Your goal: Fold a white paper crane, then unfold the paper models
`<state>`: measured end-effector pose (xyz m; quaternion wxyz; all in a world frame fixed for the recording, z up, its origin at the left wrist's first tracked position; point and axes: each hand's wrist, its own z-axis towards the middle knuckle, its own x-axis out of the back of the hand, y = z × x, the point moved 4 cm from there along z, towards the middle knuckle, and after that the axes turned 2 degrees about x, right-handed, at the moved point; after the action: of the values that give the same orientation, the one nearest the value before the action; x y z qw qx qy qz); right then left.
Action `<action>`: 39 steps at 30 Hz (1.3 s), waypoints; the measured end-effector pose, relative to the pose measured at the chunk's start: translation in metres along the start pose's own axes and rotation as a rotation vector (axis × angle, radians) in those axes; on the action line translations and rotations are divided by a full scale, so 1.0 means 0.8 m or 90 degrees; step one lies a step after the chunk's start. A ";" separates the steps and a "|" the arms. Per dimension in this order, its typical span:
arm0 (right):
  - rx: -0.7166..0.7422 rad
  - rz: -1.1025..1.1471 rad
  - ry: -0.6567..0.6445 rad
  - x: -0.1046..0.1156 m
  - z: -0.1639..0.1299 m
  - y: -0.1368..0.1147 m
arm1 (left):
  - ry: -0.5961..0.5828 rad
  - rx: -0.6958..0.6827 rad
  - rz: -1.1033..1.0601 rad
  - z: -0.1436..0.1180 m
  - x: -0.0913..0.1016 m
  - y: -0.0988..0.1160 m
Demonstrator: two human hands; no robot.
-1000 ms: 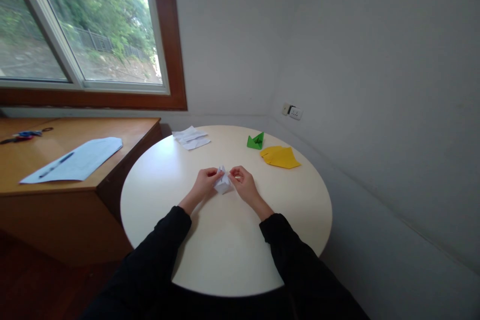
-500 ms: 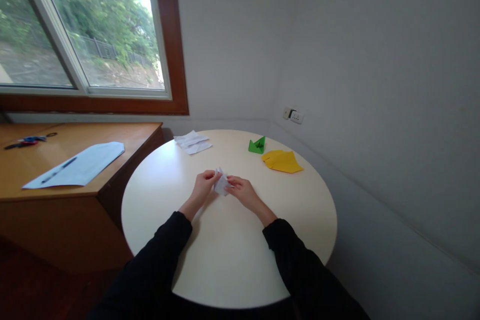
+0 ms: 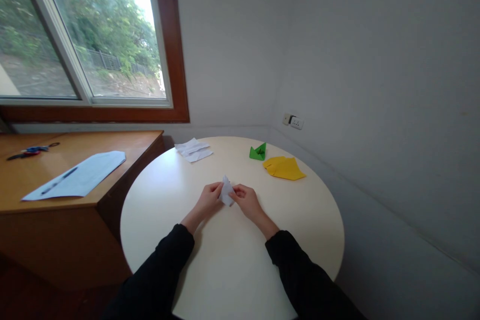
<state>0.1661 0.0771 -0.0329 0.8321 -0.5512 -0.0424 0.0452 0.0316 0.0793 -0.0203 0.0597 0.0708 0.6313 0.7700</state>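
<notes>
A small piece of folded white paper (image 3: 226,193) is held between my two hands above the round white table (image 3: 228,260). My left hand (image 3: 209,200) pinches its left edge, thumb on the near face. From the other side my right hand (image 3: 246,201) grips the right edge, with thumb and fingers curled around it. The paper tapers to a point at the top. Its inner folds are too small to make out.
Creased white paper (image 3: 194,149) lies at the table's far left. A green folded paper shape (image 3: 258,151) and yellow paper (image 3: 285,167) lie at the far right. The wooden desk (image 3: 146,142) on the left bears a pale sheet (image 3: 88,172), a dark pen (image 3: 60,180) and scissors (image 3: 33,150).
The view has tilted up slightly, so everything sits lower. In my hands the white paper has turned and now shows a flatter face with a pointed top.
</notes>
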 end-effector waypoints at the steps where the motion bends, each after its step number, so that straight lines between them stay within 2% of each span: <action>1: 0.000 -0.003 0.004 0.001 0.000 0.000 | -0.001 0.002 -0.004 0.000 -0.001 -0.001; 12: 0.015 0.001 0.052 0.002 0.000 -0.003 | -0.005 -0.032 -0.024 0.005 -0.008 0.002; 19: -0.012 0.026 0.092 0.005 0.000 -0.001 | 0.050 -0.005 -0.064 0.008 0.000 -0.010; 26: -0.014 0.048 0.125 0.009 0.001 0.004 | 0.039 0.010 -0.093 0.003 -0.002 -0.004; 34: -0.010 0.046 0.064 0.004 0.010 0.011 | 0.051 0.028 -0.096 0.008 -0.002 0.001; 39: -0.044 0.073 0.067 0.015 0.029 0.017 | 0.071 0.049 -0.122 0.021 0.005 -0.004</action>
<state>0.1747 0.1045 -0.0360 0.8098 -0.5825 0.0319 0.0622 0.0309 0.0967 -0.0202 0.0949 -0.0310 0.6666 0.7387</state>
